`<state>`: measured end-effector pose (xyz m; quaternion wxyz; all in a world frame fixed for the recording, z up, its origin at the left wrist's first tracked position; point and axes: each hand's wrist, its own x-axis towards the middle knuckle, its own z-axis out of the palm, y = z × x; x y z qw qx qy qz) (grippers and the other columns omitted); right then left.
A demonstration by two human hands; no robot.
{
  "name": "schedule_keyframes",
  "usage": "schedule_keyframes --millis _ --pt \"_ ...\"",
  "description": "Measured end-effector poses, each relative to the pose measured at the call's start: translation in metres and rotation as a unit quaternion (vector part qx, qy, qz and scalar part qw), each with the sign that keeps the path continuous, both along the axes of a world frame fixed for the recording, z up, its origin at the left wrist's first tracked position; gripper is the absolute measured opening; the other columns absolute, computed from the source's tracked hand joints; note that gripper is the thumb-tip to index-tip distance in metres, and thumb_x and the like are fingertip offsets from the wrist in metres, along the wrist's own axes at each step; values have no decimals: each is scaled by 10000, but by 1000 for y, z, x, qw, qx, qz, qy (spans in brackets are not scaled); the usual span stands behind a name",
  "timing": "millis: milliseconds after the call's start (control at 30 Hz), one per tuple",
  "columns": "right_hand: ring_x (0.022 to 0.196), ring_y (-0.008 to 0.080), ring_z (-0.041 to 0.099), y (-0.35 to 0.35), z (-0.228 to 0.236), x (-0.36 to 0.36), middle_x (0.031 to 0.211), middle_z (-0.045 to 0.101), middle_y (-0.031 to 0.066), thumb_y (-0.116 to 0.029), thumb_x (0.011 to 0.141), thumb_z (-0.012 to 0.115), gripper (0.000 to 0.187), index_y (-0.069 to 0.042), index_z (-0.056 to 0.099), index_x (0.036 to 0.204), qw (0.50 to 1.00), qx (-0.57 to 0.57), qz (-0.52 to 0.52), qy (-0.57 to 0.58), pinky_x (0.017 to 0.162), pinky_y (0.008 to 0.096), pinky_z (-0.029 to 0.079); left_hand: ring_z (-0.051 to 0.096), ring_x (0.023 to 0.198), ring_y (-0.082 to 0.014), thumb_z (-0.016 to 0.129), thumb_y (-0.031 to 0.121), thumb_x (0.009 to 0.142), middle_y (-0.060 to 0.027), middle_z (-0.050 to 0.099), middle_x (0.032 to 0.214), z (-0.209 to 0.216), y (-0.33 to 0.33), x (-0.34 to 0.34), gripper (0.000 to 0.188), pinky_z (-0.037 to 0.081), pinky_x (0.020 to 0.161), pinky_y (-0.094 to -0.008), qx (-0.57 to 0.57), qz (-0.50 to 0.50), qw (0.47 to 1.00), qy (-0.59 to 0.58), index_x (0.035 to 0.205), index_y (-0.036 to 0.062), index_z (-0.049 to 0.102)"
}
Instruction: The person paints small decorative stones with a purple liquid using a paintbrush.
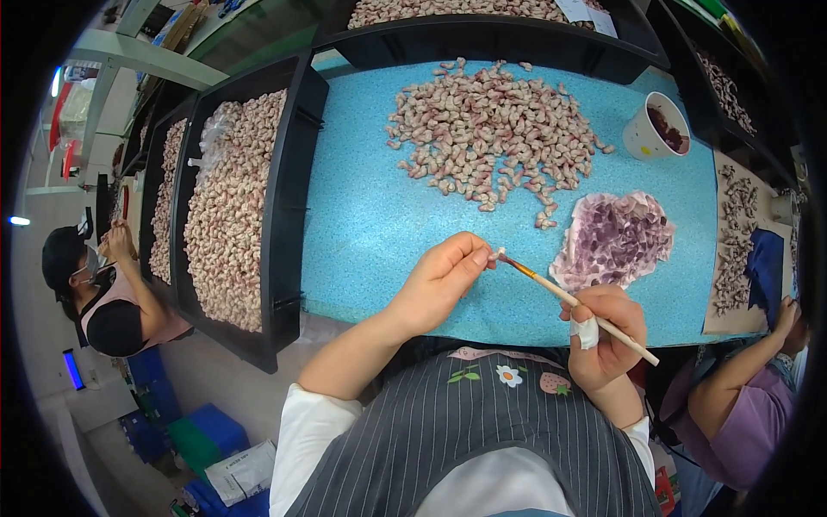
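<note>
My left hand (446, 277) pinches a small pale piece (497, 254) between thumb and fingertips. It resembles the many little pieces heaped on the table. In my right hand (606, 332) is a paintbrush (551, 287) with a light wooden handle, its dark reddish tip touching the small piece. White tape wraps a finger of that hand. Beyond my hands lies the pile of small cream pieces with reddish marks (495, 129). A crumpled, purple-stained paper or cloth (616, 237) lies just past my right hand. The white paper cup (656, 127) behind it holds dark red-brown matter.
Black trays full of similar pieces stand at the left (284, 198) and along the far edge (491, 43). On the right, darker pieces lie on a brown board (732, 250). One person (112, 297) sits at far left, another (741, 405) at right. The tabletop (362, 198) is blue.
</note>
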<state>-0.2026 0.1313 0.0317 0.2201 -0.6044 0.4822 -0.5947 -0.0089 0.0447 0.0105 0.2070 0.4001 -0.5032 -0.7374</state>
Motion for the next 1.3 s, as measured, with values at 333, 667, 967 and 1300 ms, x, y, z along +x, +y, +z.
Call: schedule_keyframes --millis 333,667,967,1300 --pt "593 180 563 -2 -10 5 728 589 118 33 757 612 129 27 528 855 998 37 -21 -37 522 249 442 390 622 -42 416 227 939 16 488 766 0 3 -5 234 344 558 -183 -94 -4 994 -47 912 26 534" --pt "593 165 559 0 -10 3 731 585 125 46 762 599 106 38 535 846 997 40 -31 -53 515 242 434 329 555 -22 445 215 930 55 415 653 -6 6 -9 200 290 491 -185 -16 19 1000 -19 928 41 542" --pt "630 140 544 6 -5 -7 770 575 127 19 809 569 118 34 497 901 992 37 -86 -88 569 222 446 469 510 -78 507 131 867 -23 545 609 -1 -1 6 155 353 470 -229 -294 9 900 -321 851 -18 545" --pt "653 147 545 16 -6 -17 794 570 138 -21 835 548 157 38 452 944 993 41 -74 -80 598 231 460 548 650 -269 630 44 736 -134 517 776 6 24 -3 249 446 538 -340 -459 59 841 -279 962 9 533"
